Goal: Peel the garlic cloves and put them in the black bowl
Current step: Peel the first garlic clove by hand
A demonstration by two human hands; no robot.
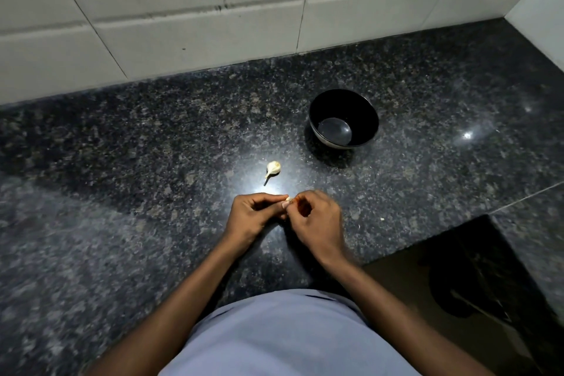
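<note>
Both hands are meeting low over the counter (122, 137), a dark speckled polished granite slab. The left hand (250, 217) is pinching a small pale garlic clove (287, 199) at its fingertips; the right hand (317, 217) is curling in against the same clove, thumb and forefinger appearing to work at its skin. Only a sliver of the clove is showing between the fingers.

Judgement on handling: the clove is likely very light, firm under a thin, papery, brittle skin, and small enough to slip, so holding it by the body and picking at a tip is advisable.

Beyond the hands, a whitish garlic bulb remnant with a dry stalk (272, 168) is lying on the counter, apart from them. Further off to the right, the round glossy black bowl (344, 119) is standing upright, no cloves visible inside. A small pale scrap (381, 219) is lying right of the hands. A white tiled wall (183, 24) is backing the counter.

No brand, label or legible writing is showing anywhere.
</note>
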